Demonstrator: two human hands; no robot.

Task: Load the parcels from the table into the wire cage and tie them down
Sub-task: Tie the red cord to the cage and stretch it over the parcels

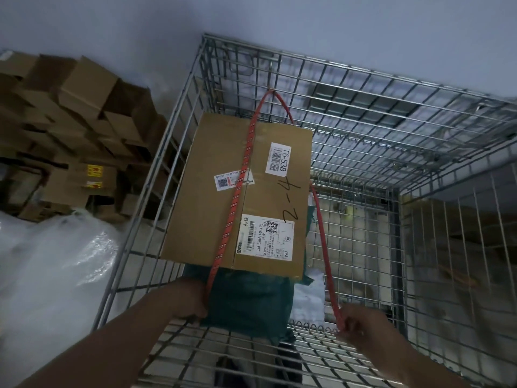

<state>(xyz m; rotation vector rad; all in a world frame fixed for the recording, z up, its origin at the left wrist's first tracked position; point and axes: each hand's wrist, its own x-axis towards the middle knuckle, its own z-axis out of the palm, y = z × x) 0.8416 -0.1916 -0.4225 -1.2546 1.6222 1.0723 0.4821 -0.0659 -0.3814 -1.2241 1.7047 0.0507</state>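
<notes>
Looking down from the head camera, a big brown box (240, 191) sits inside the wire cage (419, 152), on top of a dark green bag (249, 303), with a white bag (307, 301) just beside that. A red rope (237, 189) hooks onto the far cage wall, and one side runs over the box top while the other side drops past the box's right edge. The left hand (187, 299) curls around the left rope end, next to the green bag. The right hand (354, 322) pinches the right rope end tight above the cage's near rim. Outside the cage, more brown boxes (70, 130) are piled up on the left, above some clear plastic wrap (47, 270).
</notes>
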